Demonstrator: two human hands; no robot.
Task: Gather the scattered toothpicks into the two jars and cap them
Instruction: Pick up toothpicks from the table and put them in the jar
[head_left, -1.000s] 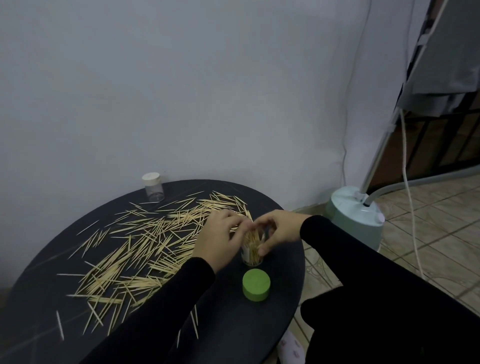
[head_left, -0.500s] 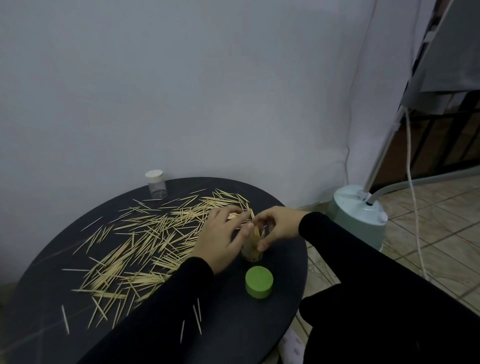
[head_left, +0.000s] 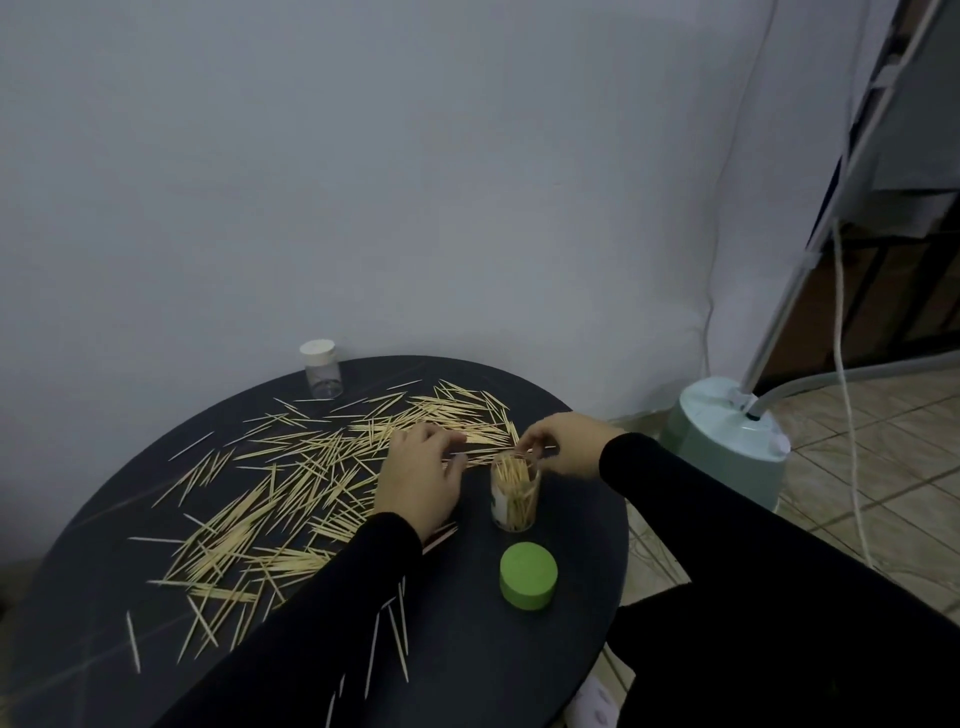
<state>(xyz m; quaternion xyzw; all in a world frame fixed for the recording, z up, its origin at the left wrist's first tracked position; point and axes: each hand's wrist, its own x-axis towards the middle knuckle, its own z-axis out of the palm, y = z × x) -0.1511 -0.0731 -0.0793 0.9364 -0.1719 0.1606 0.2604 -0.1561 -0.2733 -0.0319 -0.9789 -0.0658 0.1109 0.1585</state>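
An open clear jar (head_left: 514, 496), partly filled with upright toothpicks, stands at the right of the round dark table (head_left: 582, 613). Its green cap (head_left: 528, 575) lies just in front of it. My right hand (head_left: 569, 449) curls its fingertips at the jar's rim. My left hand (head_left: 418, 480) lies left of the jar with fingers spread over the scattered toothpicks (head_left: 291, 483), which cover the table's middle and left. A second small clear jar (head_left: 322, 371) with a white cap stands at the table's far edge by the wall.
A pale green appliance base (head_left: 727, 447) with a pole and hose stands on the tiled floor right of the table. Cords hang down the wall behind it. The table's right edge lies close to the jar and cap.
My left hand has drawn away from the jar to the left, onto the toothpick pile. The right hand has shifted from the jar's side to its rim.
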